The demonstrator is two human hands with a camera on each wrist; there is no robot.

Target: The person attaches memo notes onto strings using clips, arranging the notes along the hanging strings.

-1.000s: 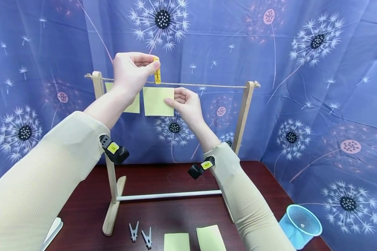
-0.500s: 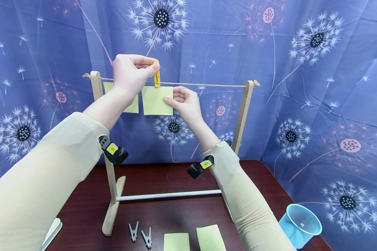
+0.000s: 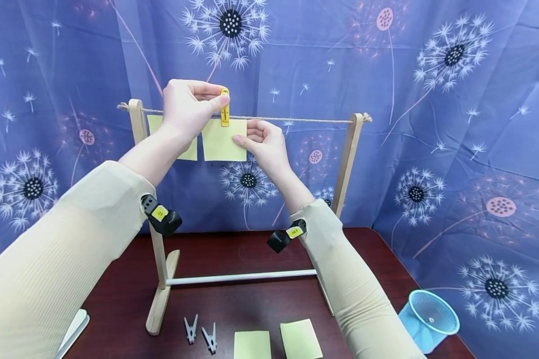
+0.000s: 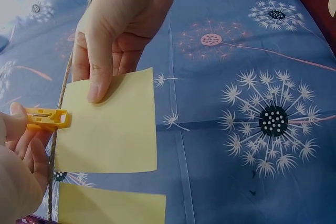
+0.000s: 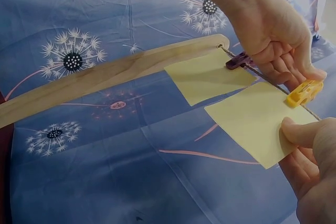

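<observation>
My left hand (image 3: pixel 190 107) pinches a yellow clothespin (image 3: pixel 225 114) between thumb and fingers, over the rope (image 3: pixel 292 119). The clothespin's lower end overlaps the top edge of a square yellow paper note (image 3: pixel 222 144). With thumb in front and fingers behind, my right hand (image 3: pixel 267 147) pinches that note by its right side, its top edge up at the rope. To the left, a second yellow note (image 5: pixel 210 80) hangs from the rope by a dark purple clothespin (image 5: pixel 239 60); in the head view my left hand and forearm partly cover this note.
A wooden stand (image 3: pixel 348 164) with a white lower bar (image 3: pixel 242 277) holds the rope. Two grey clothespins (image 3: pixel 199 334) and two yellow notes (image 3: pixel 276 341) lie on the dark red table (image 3: pixel 130 299). A blue mesh basket (image 3: pixel 428 321) stands at right, a white object (image 3: pixel 74 331) at left.
The yellow clothespin has come down from above the note to overlap its top edge. My right hand has raised the note slightly to the rope.
</observation>
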